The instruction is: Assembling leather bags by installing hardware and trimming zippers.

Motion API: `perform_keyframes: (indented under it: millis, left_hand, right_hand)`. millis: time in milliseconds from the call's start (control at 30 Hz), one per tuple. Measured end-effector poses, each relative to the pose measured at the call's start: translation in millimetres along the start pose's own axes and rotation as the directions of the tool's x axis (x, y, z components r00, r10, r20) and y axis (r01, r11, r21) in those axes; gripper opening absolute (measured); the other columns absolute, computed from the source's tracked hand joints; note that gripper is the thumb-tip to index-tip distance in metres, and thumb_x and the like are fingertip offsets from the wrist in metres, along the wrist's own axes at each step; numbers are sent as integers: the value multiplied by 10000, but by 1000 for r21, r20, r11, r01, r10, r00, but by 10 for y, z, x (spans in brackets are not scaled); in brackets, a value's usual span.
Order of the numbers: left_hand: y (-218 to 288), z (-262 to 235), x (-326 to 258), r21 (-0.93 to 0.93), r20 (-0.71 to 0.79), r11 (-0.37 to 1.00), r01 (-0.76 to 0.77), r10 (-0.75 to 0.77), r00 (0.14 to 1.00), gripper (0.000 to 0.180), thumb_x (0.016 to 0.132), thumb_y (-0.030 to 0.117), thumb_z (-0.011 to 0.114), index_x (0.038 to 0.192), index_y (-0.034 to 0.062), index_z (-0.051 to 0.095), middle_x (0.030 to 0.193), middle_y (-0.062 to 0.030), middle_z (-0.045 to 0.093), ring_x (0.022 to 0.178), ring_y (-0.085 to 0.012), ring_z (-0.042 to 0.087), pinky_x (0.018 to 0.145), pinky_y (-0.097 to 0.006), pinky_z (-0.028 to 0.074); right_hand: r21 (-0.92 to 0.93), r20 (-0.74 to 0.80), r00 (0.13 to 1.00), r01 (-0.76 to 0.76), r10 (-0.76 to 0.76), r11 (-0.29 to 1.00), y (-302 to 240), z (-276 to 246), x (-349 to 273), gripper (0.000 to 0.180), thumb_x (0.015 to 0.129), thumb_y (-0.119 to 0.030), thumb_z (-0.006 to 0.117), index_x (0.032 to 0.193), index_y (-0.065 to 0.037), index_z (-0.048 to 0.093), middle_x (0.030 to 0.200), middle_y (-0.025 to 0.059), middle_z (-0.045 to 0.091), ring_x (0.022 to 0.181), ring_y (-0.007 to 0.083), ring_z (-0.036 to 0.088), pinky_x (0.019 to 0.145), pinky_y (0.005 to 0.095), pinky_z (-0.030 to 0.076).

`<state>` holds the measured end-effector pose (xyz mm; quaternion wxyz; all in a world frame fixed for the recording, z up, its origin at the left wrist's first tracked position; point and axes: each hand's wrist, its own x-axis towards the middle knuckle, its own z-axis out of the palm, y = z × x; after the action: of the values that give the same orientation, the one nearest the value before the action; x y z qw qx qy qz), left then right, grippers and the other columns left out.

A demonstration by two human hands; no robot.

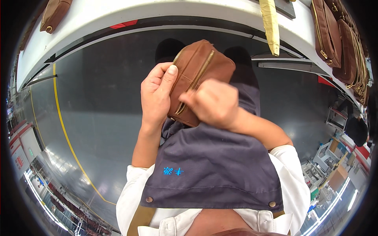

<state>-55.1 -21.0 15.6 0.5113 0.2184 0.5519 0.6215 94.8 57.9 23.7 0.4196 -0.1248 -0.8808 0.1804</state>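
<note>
A small brown leather pouch [201,65] with two brass zippers is held in front of my chest, above my grey apron. My left hand [156,94] grips its left side, thumb pressed on the top edge by one zipper. My right hand [212,103] covers the lower right of the pouch, fingers pinched at the lower end of the middle zipper [193,84]. What the fingers pinch is hidden under the hand.
A white worktable [157,13] curves across the top, with a brown pouch [55,13] at its left, a yellow strip [271,25] hanging over its edge, and several brown bags [338,39] lined up at right. Grey floor with a yellow line [67,137] lies below.
</note>
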Motion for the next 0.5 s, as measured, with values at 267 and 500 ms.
perform_keyframes:
  millis: [267, 500]
  left_hand:
    - [-27, 51, 70, -5, -85, 997, -78, 77, 993, 193, 1056, 191, 584, 1062, 4, 628, 925, 20, 635, 842, -26, 545, 765, -189, 470]
    - [-53, 73, 81, -60, -142, 992, -109, 100, 985, 177, 1053, 180, 586, 1068, 7, 622, 927, 26, 628, 841, -23, 551, 758, -185, 468]
  right_hand:
    - [71, 31, 975, -222, 220, 973, -24, 34, 44, 288, 751, -143, 859, 708, -76, 582, 627, 67, 537, 515, 229, 561, 453, 348, 434]
    - [23, 1, 913, -408, 408, 913, 25, 64, 26, 254, 765, -101, 843, 724, -65, 594, 631, 62, 558, 520, 233, 568, 458, 340, 436]
